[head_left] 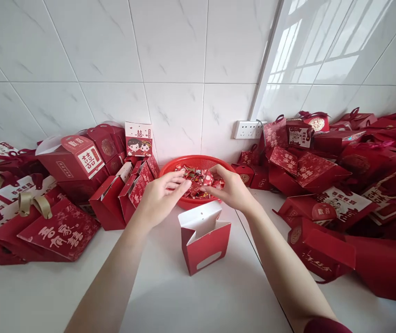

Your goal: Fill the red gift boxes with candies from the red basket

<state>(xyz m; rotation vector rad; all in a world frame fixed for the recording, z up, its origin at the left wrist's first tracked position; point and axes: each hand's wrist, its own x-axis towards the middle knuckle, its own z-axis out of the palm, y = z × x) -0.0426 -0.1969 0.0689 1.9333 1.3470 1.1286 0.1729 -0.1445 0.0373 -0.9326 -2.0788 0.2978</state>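
Note:
My right hand (231, 187) is over the right side of a red plastic basket (170, 165), its thumb and fingers pinching a red candy with a white-patterned wrapper (208, 178). Across from it, my left hand (163, 194) hovers at the basket's left rim with thumb and fingers apart; I see nothing held in it. Loose wrapped candies (192, 173) in red, gold and green fill the basket between the hands. Just in front stands an upright red paper gift box (206, 247), its top flaps raised and its white inside showing.
Red gift bags (59, 231) and boxes (71, 159) crowd the left side. Several open red boxes (109, 201) stand left of the basket. More red boxes (322, 259) are heaped on the right. A power strip (248, 130) is on the tiled wall behind.

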